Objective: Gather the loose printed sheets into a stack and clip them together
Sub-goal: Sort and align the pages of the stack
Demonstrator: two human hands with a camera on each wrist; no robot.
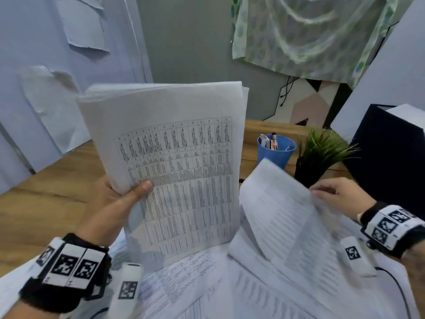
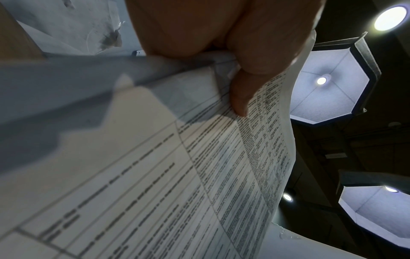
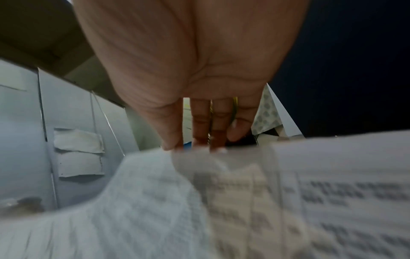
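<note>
1. The wooden counter [image 1: 53, 192] carries loose printed sheets [image 1: 207, 284] spread over its near part.
2. A dark box [image 1: 388, 155] stands at the far right.
3. A stack [image 1: 174, 162] of sheets is held upright above the counter; its top page bears a printed table, too small to read.
4. A single sheet [image 1: 280, 215], blurred, curls up at the right over the loose ones.
5. A green plant [image 1: 322, 150] stands beside a blue cup [image 1: 276, 153] holding pens.
6. The left hand [image 1: 117, 203] grips the stack's lower left edge, thumb on the front page.
7. The right hand [image 1: 338, 194] holds the single sheet's far edge with its fingertips [image 3: 199, 142].
</note>
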